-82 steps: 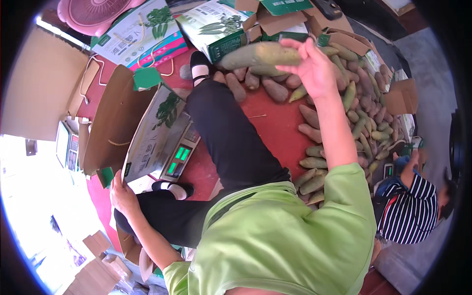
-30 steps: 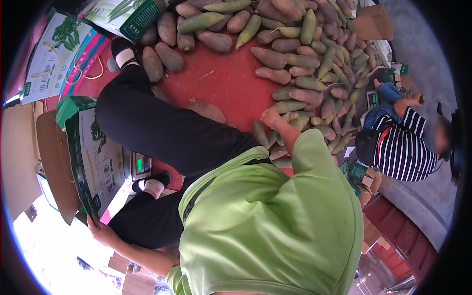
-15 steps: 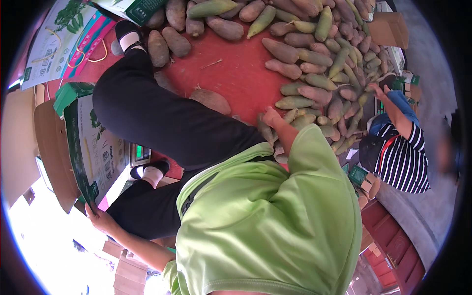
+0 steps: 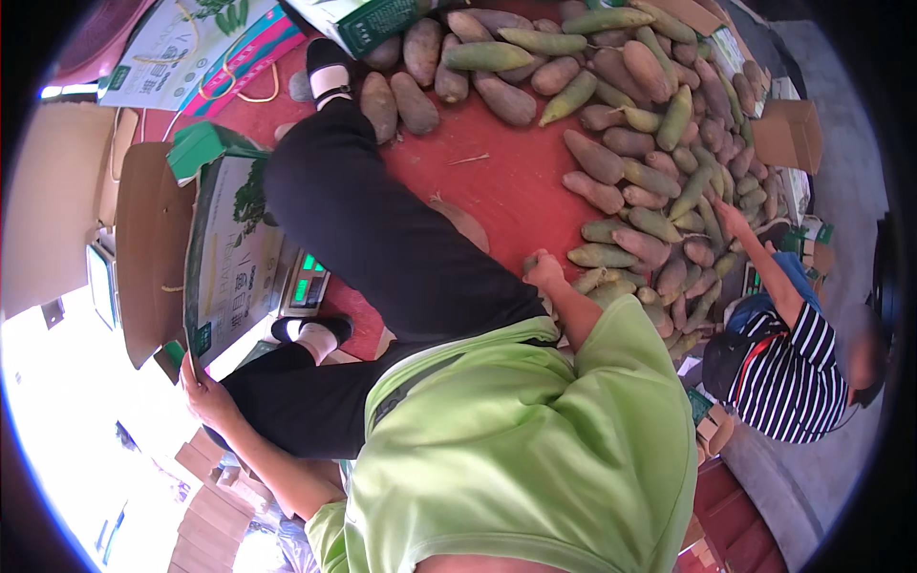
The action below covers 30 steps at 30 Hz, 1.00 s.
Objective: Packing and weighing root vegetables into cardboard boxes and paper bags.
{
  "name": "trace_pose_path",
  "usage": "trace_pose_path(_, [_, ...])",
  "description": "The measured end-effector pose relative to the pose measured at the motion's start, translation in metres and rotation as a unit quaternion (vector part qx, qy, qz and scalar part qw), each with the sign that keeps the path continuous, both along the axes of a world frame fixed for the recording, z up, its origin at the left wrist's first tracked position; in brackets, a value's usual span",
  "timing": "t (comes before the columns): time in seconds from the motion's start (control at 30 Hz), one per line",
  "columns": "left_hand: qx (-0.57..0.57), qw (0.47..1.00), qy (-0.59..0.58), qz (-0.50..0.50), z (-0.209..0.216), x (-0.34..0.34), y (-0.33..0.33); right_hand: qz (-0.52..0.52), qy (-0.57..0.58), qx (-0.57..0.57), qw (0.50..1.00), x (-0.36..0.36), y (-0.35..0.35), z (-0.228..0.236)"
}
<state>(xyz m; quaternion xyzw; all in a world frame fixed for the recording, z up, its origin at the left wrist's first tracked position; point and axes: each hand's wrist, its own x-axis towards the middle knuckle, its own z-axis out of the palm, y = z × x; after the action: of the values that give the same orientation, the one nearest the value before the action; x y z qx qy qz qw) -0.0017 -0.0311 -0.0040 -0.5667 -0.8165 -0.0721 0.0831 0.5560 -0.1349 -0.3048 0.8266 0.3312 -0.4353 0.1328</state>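
My left hand pinches the lower edge of an upright printed carton, white and green with brown flaps, beside my bent legs. Close to my thigh, my right hand is closed on a root vegetable that looks like a radish; only its brownish end shows, and the rest is hidden by my hand and leg. Right of that hand lies a broad heap of long green and reddish-brown radishes on a red surface. A large brown radish lies partly behind my thigh.
A scale with a lit green display stands next to the carton. Printed bags and another carton lie beyond my foot. At right, a person in a striped shirt reaches into the heap. Brown boxes stand lower left.
The view has shifted, so the carton and heap appear lower and further right. My right hand has drawn a radish from the heap's edge towards my thigh. My left hand stays on the carton.
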Motion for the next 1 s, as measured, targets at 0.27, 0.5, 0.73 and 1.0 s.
trace_pose_path(0.27, [0.000, 0.999, 0.030, -0.016, 0.012, 0.021, 0.005, 0.042, 0.013, 0.299, 0.953, 0.008, 0.110, 0.057])
trace_pose_path(0.5, [-0.018, 1.000, 0.015, 0.016, 0.017, 0.023, 0.003, -0.001, 0.185, 0.614, 0.767, -0.037, 0.245, 0.176])
trace_pose_path(0.73, [-0.015, 1.000, 0.021, -0.001, 0.014, 0.020, 0.005, -0.009, 0.443, 0.716, 0.539, -0.149, 0.306, 0.356])
trace_pose_path(1.0, [-0.017, 1.000, -0.007, 0.025, 0.019, 0.023, 0.003, 0.106, 0.488, 0.708, 0.500, -0.296, 0.306, 0.393])
